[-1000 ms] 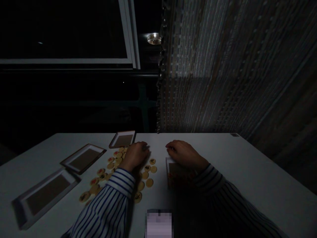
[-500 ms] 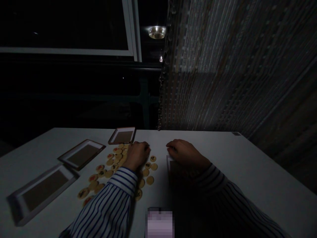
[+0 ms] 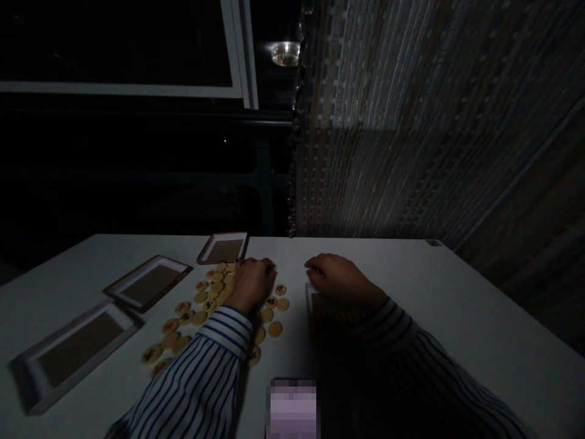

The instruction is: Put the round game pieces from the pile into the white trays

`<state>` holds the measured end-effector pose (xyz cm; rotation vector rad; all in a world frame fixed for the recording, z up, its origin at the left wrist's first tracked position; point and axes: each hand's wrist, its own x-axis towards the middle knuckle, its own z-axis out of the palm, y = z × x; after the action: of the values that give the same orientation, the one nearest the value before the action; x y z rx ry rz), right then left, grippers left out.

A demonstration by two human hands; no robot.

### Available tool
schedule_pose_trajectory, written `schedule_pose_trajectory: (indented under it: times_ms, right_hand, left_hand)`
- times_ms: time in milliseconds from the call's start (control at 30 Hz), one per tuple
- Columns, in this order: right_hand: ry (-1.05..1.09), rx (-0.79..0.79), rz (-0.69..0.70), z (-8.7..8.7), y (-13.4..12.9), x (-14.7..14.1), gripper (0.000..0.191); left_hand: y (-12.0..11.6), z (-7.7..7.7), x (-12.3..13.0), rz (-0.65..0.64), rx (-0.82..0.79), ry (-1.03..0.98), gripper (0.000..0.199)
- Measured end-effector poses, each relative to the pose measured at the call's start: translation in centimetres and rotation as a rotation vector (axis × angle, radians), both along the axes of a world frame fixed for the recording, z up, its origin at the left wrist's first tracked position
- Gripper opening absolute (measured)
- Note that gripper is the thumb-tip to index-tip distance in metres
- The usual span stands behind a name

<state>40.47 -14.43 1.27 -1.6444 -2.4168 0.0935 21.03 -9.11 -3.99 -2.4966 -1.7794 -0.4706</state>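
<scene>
Round wooden Chinese chess pieces (image 3: 200,318), some marked in red or black, lie scattered to the left of and beneath my left hand (image 3: 253,281). That hand rests among them with its fingers curled; what is under the fingers is hidden. More pieces (image 3: 275,329) lie just to its right. My right hand (image 3: 343,279) is over the far end of a shallow box (image 3: 309,314), fingers bent downward and closed. Dim round shapes, probably pieces, show in the box under the right wrist. Shadow hides whether the right fingers hold anything.
Three shallow framed boxes or lids stand on the left of the white table (image 3: 457,305): a near one (image 3: 86,347), a middle one (image 3: 148,281) and a far one (image 3: 223,247). A pixelated pale object (image 3: 293,410) is at the front edge. A bead curtain (image 3: 388,122) hangs behind.
The view has shifted very slightly, so everything appears a little further up and left. Both hands and the pieces keep their places on the table.
</scene>
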Motion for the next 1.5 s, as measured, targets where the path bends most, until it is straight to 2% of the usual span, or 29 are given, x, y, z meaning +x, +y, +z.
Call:
schedule_pose_trajectory:
  times_ms: [233, 367, 900, 1300, 1500]
  right_hand:
    - [-0.012, 0.001, -0.003, 0.2, 0.0, 0.1, 0.035]
    - [0.007, 0.023, 0.001, 0.2, 0.0, 0.1, 0.034]
    - [0.070, 0.111, 0.002, 1.6, -0.8, 0.7, 0.033]
    - [0.146, 0.153, -0.008, 2.5, -2.0, 1.8, 0.030]
    - [0.178, 0.144, -0.017, 2.4, -3.0, 2.7, 0.028]
  left_hand:
    - [-0.4, 1.3, 0.4, -0.019, 0.018, -0.041, 0.031]
    - [-0.4, 1.8, 0.5, -0.037, 0.082, -0.070, 0.031]
    - [-1.6, 4.1, 1.2, -0.224, 0.278, -0.311, 0.027]
    - [-3.3, 5.7, 2.2, -0.313, 0.343, -0.341, 0.025]
    - [-4.4, 6.1, 3.1, -0.384, 0.345, -0.323, 0.022]
